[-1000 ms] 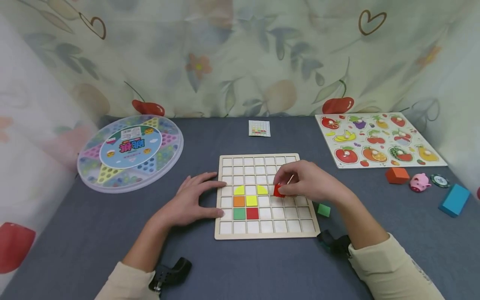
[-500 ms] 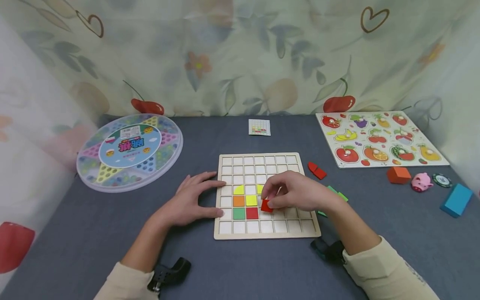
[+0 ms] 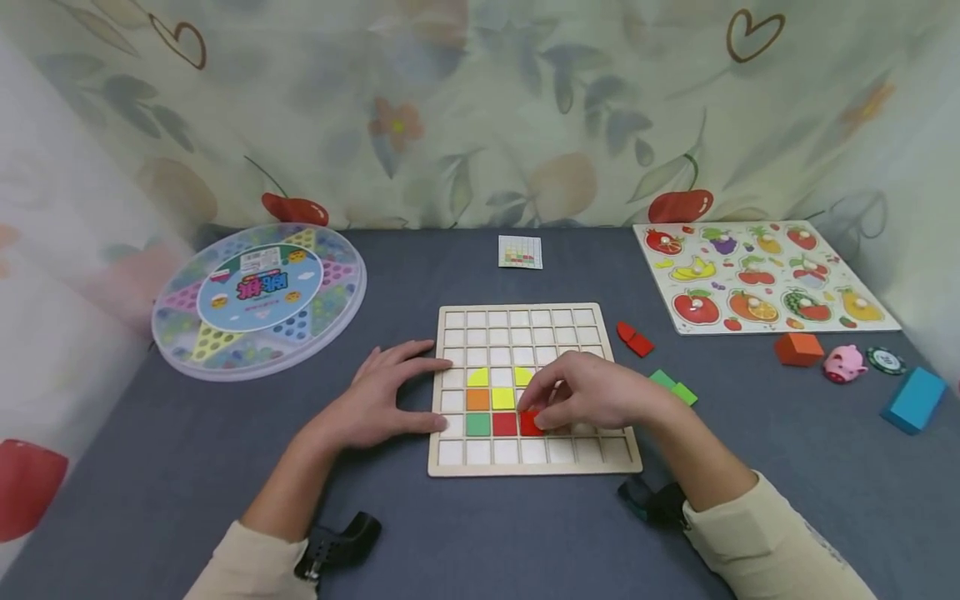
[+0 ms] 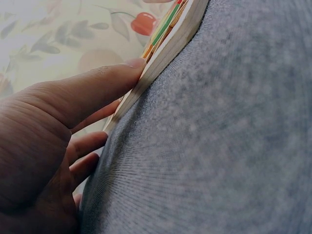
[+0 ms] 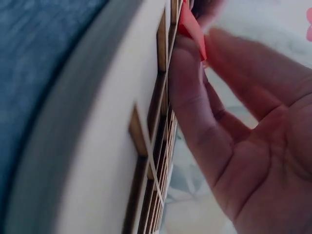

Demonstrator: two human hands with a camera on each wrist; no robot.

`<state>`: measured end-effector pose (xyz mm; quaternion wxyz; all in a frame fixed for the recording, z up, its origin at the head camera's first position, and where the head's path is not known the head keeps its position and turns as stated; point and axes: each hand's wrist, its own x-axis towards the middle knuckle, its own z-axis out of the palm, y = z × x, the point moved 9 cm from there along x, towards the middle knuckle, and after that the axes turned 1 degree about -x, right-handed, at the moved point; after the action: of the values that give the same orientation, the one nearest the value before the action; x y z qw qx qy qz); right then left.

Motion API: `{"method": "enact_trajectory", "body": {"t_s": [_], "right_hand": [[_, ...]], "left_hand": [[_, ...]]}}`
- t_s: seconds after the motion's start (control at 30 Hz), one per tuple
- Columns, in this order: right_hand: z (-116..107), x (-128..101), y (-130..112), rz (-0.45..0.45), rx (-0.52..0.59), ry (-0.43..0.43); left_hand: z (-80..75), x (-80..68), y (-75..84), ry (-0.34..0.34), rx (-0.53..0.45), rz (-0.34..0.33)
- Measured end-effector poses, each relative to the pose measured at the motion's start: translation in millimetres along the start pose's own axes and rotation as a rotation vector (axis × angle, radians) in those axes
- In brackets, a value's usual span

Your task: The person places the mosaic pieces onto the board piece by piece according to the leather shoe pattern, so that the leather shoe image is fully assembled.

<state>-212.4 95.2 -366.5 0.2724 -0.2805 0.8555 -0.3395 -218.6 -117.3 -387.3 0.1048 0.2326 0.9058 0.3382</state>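
A red square tile (image 3: 531, 423) is pinched by the right hand (image 3: 588, 387) at a wooden grid board (image 3: 525, 470).
The right grip is clamped on this tile at the cell just right of a set red tile (image 3: 505, 425); whether it is fully seated cannot be told. The board's left edge is touched by the left hand (image 3: 378, 404), whose thumb and fingers are spread apart. Loose red pieces (image 3: 640, 344) and green pieces (image 3: 684, 393) are laid on the tabletop (image 3: 480, 542) beyond its right edge.
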Motion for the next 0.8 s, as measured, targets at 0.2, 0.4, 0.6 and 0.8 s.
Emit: {"method": "enact_trajectory", "body": {"t_s": [0.2, 0.4, 0.6, 0.8], "right_hand": [[1.2, -5.9, -4.0, -0.007, -0.011, -0.026], [3.1, -3.5, -5.0, -0.021, -0.019, -0.036], [7.8, -3.5, -4.5, -0.009, -0.018, -0.047], [0.7, -7.0, -4.6, 0.012, -0.037, -0.018]], "left_hand": [[1.0, 0.3, -0.6, -0.005, -0.009, -0.009], [-0.8, -3.1, -2.9, -0.003, -0.006, -0.015], [1.9, -7.8, -5.8, -0.006, 0.000, -0.029], [-0.1, -4.5, -2.1, 0.000, 0.016, -0.016]]}}
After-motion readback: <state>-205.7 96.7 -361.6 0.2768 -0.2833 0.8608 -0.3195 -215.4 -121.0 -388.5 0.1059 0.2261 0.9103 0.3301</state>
